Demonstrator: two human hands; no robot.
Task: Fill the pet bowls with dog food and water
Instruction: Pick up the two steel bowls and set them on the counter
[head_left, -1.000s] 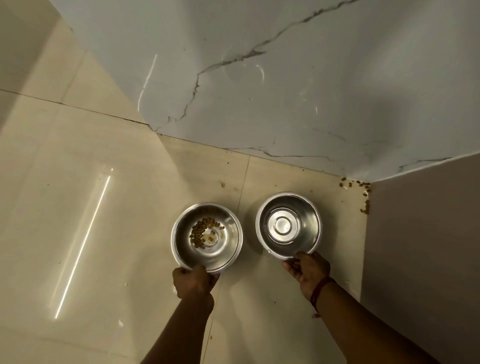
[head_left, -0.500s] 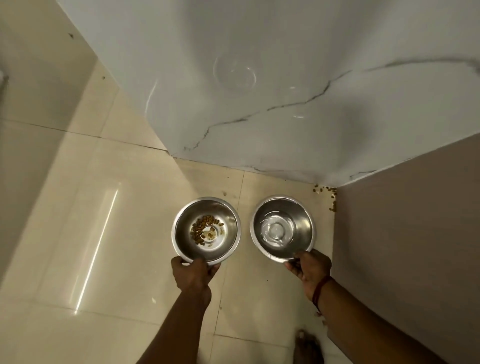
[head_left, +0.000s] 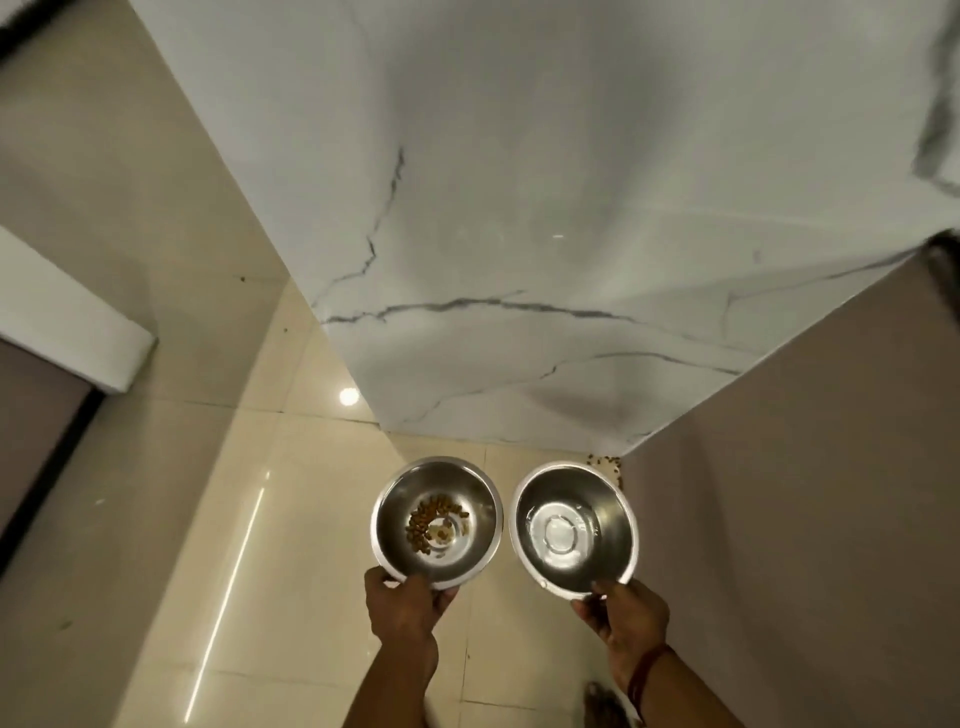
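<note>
Two round steel pet bowls are held up above the tiled floor, side by side. My left hand (head_left: 402, 605) grips the near rim of the left bowl (head_left: 475, 499), which has a small heap of brown dog food (head_left: 428, 522) at its bottom. My right hand (head_left: 623, 616), with a red band at the wrist, grips the near rim of the right bowl (head_left: 613, 499). That bowl holds a little clear water (head_left: 558, 535) over its base.
A white marble wall (head_left: 519, 234) rises ahead, and a taupe panel (head_left: 805, 493) stands on the right. Spilled kibble (head_left: 605, 461) lies in the floor corner between them. A foot (head_left: 602, 704) shows at the bottom. Glossy beige floor tiles (head_left: 260, 571) spread to the left.
Both bowls have come up off the floor in my hands. The view has risen and tilted, so more of the wall shows and the floor corner looks farther away.
</note>
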